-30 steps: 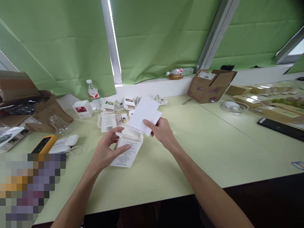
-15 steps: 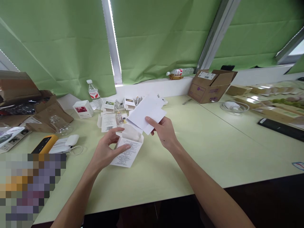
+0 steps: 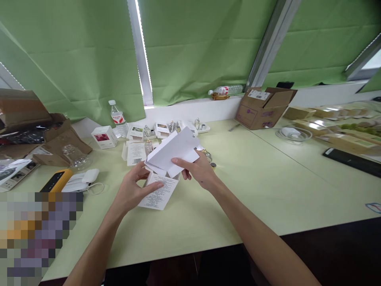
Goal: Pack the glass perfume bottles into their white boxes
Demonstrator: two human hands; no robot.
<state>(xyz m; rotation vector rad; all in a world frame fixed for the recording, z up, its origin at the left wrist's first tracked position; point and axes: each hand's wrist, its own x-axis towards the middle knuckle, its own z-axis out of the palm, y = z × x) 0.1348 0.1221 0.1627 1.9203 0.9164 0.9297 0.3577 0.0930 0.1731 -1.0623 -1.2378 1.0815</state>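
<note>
A small white box (image 3: pixel 160 192) with printed text leans on the pale green table, its top end raised. My left hand (image 3: pixel 133 188) grips it from the left, thumb across the printed face. Folded white card (image 3: pixel 175 153) is pinched in my right hand (image 3: pixel 198 169); its lower left part overlaps the box's upper end. Whether the card is inside the opening cannot be made out. Behind the card stand small glass bottles (image 3: pixel 149 146) and an opened white box with a barcode (image 3: pixel 136 153). A shiny round item lies just beyond my right hand.
A white box with a pink picture (image 3: pixel 104 137) and a plastic bottle (image 3: pixel 118 119) stand at the back left. Brown cardboard boxes (image 3: pixel 262 109) sit at both sides. A coiled white cable (image 3: pixel 293 135) and a black bar (image 3: pixel 353 162) lie on the right.
My right hand has moved left and slightly down with the white card, bringing it over the box's upper end. Items behind it are now uncovered. My left hand and the box have stayed put.
</note>
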